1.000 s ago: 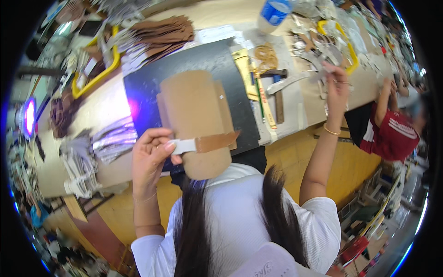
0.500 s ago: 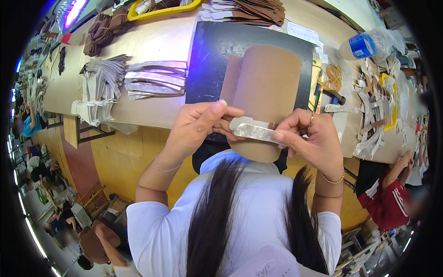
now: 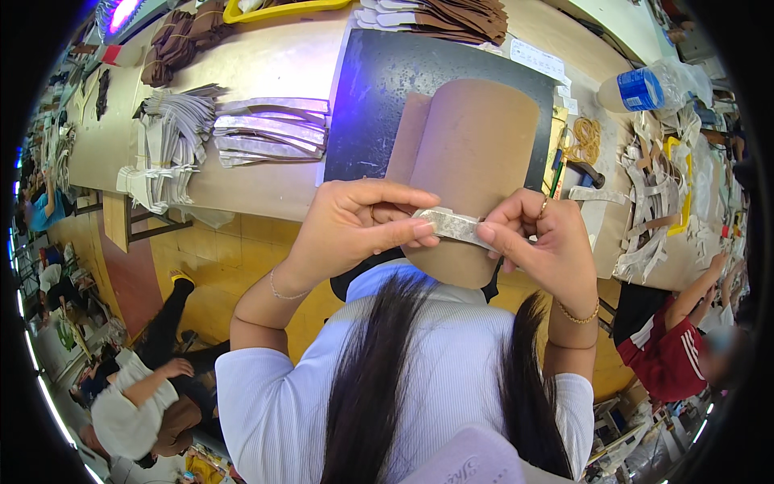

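Note:
A short, mottled grey-white strip (image 3: 457,225) stretches between my two hands above the near end of a curved brown sheet (image 3: 480,137). My left hand (image 3: 343,222) pinches its left end, thumb on top and fingers behind. At the other end my right hand (image 3: 544,242) grips it between thumb and curled fingers. The strip's underside and the fingertips beneath it are hidden. The brown sheet bulges upward like a rounded form over a dark board (image 3: 375,77) on the table.
Left of the board lie bundled grey-white strips (image 3: 270,129) and a fanned bundle (image 3: 173,133). More brown strips (image 3: 443,20) are at the back. On the right are rubber bands (image 3: 584,139), a hammer (image 3: 590,171), a bottle (image 3: 637,90) and loose pieces (image 3: 645,234). People are on both sides.
My left thumb has come down onto the strip's left end, where the fingers were holding from behind. My right hand keeps its grip. A person at the lower left has moved.

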